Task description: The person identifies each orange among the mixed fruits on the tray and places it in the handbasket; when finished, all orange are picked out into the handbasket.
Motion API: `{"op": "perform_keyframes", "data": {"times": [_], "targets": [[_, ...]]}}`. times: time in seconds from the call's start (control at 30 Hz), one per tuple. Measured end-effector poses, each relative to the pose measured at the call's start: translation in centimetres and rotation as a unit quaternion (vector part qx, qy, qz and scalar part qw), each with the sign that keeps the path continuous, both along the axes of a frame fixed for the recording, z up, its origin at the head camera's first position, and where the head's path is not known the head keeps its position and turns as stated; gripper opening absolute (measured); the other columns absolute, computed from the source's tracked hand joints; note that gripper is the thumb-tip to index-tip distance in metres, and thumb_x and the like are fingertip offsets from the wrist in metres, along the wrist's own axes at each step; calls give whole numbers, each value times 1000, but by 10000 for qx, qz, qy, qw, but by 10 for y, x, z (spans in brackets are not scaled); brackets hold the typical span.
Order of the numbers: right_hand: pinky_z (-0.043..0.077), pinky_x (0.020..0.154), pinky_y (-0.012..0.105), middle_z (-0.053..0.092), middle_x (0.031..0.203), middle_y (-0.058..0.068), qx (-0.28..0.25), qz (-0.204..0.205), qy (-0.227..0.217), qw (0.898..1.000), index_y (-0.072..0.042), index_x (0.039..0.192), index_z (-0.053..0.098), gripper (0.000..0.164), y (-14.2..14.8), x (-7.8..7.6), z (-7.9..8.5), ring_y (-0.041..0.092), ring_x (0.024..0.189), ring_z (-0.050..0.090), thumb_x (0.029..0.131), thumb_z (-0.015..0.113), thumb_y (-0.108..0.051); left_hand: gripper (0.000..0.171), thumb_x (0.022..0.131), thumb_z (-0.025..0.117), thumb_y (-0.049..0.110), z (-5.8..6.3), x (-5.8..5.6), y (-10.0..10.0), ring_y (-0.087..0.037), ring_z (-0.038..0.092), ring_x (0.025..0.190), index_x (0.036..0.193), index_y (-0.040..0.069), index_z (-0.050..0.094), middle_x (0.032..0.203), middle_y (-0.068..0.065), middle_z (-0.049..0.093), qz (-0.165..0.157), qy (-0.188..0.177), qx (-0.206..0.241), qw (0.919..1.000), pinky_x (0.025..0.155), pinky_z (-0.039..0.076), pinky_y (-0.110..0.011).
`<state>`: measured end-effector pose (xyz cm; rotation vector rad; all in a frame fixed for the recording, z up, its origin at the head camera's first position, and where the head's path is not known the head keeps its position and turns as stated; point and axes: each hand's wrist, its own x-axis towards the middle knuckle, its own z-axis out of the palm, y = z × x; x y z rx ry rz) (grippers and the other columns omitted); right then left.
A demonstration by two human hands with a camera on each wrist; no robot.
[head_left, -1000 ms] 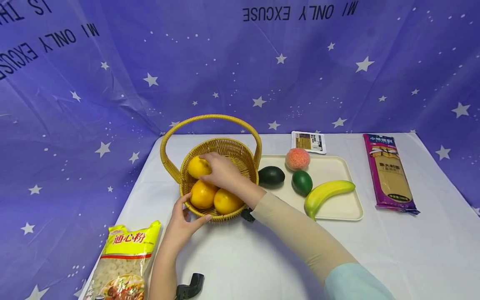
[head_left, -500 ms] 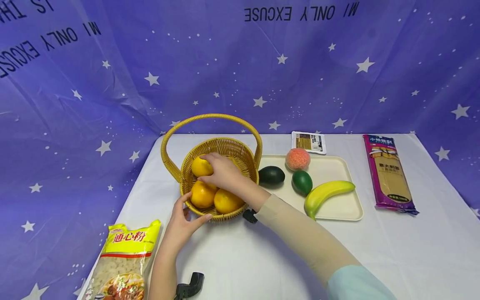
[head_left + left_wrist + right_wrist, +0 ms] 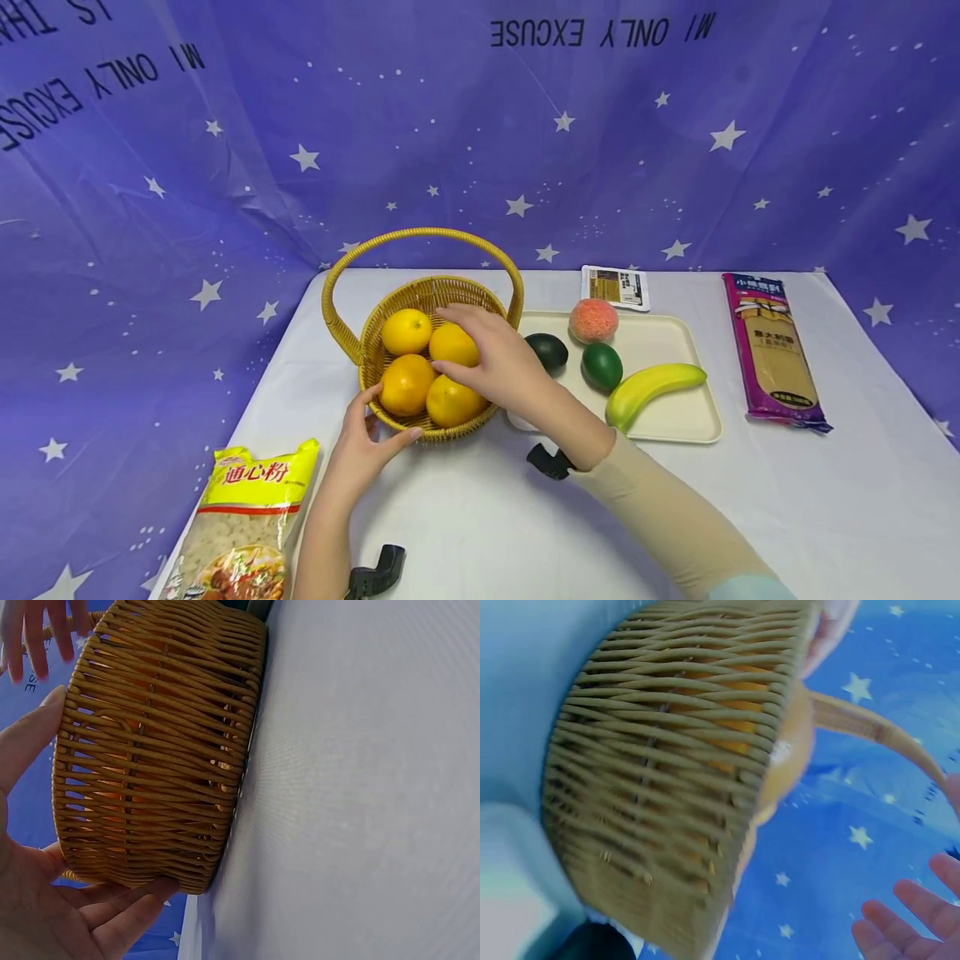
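A yellow wicker basket (image 3: 375, 425) with a tall hooped handle stands on the table. Inside lie a lemon (image 3: 407, 332), an orange (image 3: 407, 385) and other orange-yellow fruits, one (image 3: 453, 344) partly behind the right hand and one (image 3: 455, 402) at the front. My left hand (image 3: 363, 450) grips the basket's near left side, thumb at the front rim and fingers round the side, as the left wrist view also shows against the woven wall (image 3: 157, 750). My right hand (image 3: 506, 362) hovers over the basket's right side, fingers spread and apart from the woven wall (image 3: 675, 742) in the right wrist view.
Right of the basket, a cream tray (image 3: 686, 417) holds a dark avocado (image 3: 547, 353), a green fruit (image 3: 602, 367), a peach (image 3: 593, 321) and a banana (image 3: 652, 392). A sachet (image 3: 617, 287), noodle pack (image 3: 776, 354) and macaroni bag (image 3: 251, 517) lie around.
The right hand has let go of the lemon, which now lies at the basket's upper left, and has drawn back to the right, uncovering another fruit. The left hand has stayed on the basket.
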<state>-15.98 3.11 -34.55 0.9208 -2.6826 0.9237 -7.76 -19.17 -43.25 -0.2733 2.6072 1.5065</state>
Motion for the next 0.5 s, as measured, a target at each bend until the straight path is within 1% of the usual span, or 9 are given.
{"op": "perform_keyframes", "data": {"times": [0.13, 0.3, 0.43, 0.5], "targets": [[35, 106, 42, 41, 143, -5, -429, -161, 145, 9988, -26, 139, 42, 64, 31, 15, 0, 15, 130, 37, 83, 67, -45, 94, 74, 75, 47, 0, 0, -1, -35, 30, 133, 146, 19, 21, 152, -13, 13, -63, 26, 37, 10000, 107, 31, -45], [35, 105, 45, 43, 141, -4, -846, -569, 342, 9942, -28, 139, 43, 67, 65, 29, -2, 16, 130, 39, 80, 72, -41, 96, 72, 75, 50, 0, 1, -5, -37, 31, 132, 146, 20, 21, 152, -13, 13, 4, 8, 83, 10000, 107, 32, -45], [35, 104, 46, 45, 139, -5, -1048, -926, 421, 9893, -29, 138, 45, 67, 88, 38, -3, 17, 128, 40, 78, 75, -38, 98, 71, 75, 52, 3, 0, -9, -37, 33, 131, 146, 20, 20, 152, -13, 13, 5, 7, 33, 10000, 107, 33, -46], [35, 104, 47, 47, 137, -4, -1077, -1125, 416, 9869, -27, 138, 45, 68, 100, 40, -5, 18, 127, 41, 78, 76, -36, 99, 71, 74, 54, 5, -1, -11, -37, 35, 129, 146, 20, 20, 151, -14, 14, -39, 0, -75, 10000, 105, 34, -48]]}}
